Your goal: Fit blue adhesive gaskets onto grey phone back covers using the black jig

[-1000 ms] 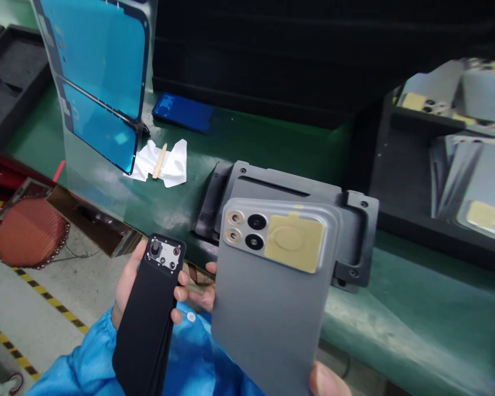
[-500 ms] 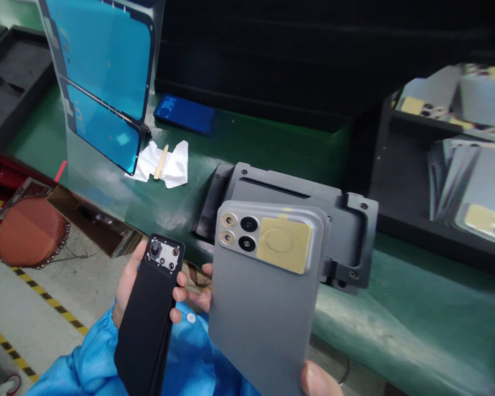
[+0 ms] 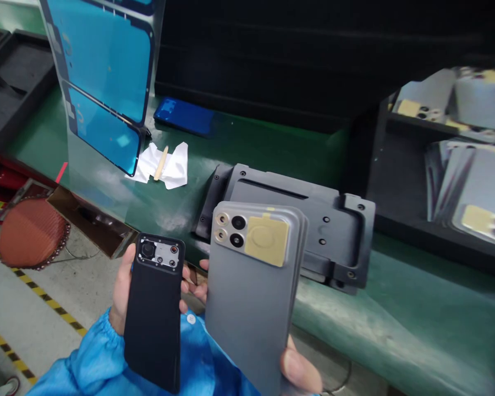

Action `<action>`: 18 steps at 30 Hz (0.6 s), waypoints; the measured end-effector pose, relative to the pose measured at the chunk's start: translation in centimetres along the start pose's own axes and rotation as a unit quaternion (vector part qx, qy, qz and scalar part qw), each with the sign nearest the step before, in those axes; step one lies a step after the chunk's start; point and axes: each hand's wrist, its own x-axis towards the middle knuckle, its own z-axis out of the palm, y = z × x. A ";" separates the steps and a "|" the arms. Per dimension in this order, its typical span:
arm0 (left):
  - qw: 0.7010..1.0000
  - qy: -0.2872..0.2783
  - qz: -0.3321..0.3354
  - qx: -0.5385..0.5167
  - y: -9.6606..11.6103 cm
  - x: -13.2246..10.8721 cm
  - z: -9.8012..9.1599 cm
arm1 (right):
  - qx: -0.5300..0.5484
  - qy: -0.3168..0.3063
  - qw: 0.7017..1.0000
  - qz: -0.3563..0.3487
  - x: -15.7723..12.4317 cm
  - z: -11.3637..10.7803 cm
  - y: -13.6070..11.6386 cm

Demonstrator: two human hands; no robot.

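Note:
My left hand (image 3: 122,289) is closed round a black phone back cover (image 3: 154,322), held upright with its camera cutouts at the top. Its fingertips show along the cover's right edge. To the right, my right hand (image 3: 299,367) grips silver-grey phone back covers (image 3: 247,308); layered edges show on their right side, but how many there are I cannot tell. The front one has camera rings at the top left and a square of yellow film (image 3: 267,242). The right thumb presses the lower right edge, and fingers show at the left edge. Behind them lies a dark grey fixture (image 3: 286,192).
A hanging clear sheet with blue adhesive pieces (image 3: 107,71) stands at left. Near it are white paper (image 3: 177,168) with a small stick (image 3: 161,163) and a blue-filmed piece (image 3: 185,115). Black trays (image 3: 404,165) at right hold more silver covers (image 3: 482,181). A stool (image 3: 33,231) is below left.
The silver covers have shifted left and the right thumb with them, uncovering more of the fixture. The black cover has turned to face me more squarely, so its layered side edge shows less.

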 end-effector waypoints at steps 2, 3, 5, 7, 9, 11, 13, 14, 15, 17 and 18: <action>1.000 -0.001 -0.001 0.002 0.0 0.1 0.0 | -0.009 0.007 1.000 0.003 -0.1 -0.1 -0.1; 1.000 0.000 -0.002 0.001 0.0 0.2 0.1 | -0.011 0.009 1.000 0.003 -0.1 -0.1 -0.2; 1.000 0.002 -0.005 -0.004 0.1 0.3 0.4 | -0.007 0.012 1.000 0.004 -0.1 -0.1 -0.2; 1.000 0.005 -0.009 -0.015 0.2 0.4 0.8 | 0.002 0.012 1.000 0.002 -0.1 0.0 -0.3; 0.999 0.005 -0.016 -0.028 0.3 0.4 1.1 | 0.009 0.006 1.000 0.000 0.0 0.2 -0.3; 0.999 0.007 -0.029 -0.036 0.4 0.4 1.2 | 0.007 -0.004 1.000 -0.001 0.2 0.4 -0.3; 0.998 0.009 -0.046 -0.040 0.6 0.4 1.2 | 0.003 -0.014 1.000 0.000 0.3 0.6 -0.3; 0.997 0.009 -0.058 -0.040 0.7 0.3 1.1 | 0.003 -0.019 1.000 -0.001 0.4 0.6 -0.3; 0.997 0.010 -0.070 -0.038 0.8 0.3 1.0 | 0.006 -0.023 1.000 0.000 0.5 0.6 -0.2; 0.996 0.015 -0.082 -0.036 0.9 0.3 0.8 | 0.013 -0.031 0.999 0.001 0.5 0.4 -0.2; 0.996 0.018 -0.082 -0.039 0.9 0.3 0.6 | 0.008 -0.039 0.999 0.002 0.4 0.3 -0.1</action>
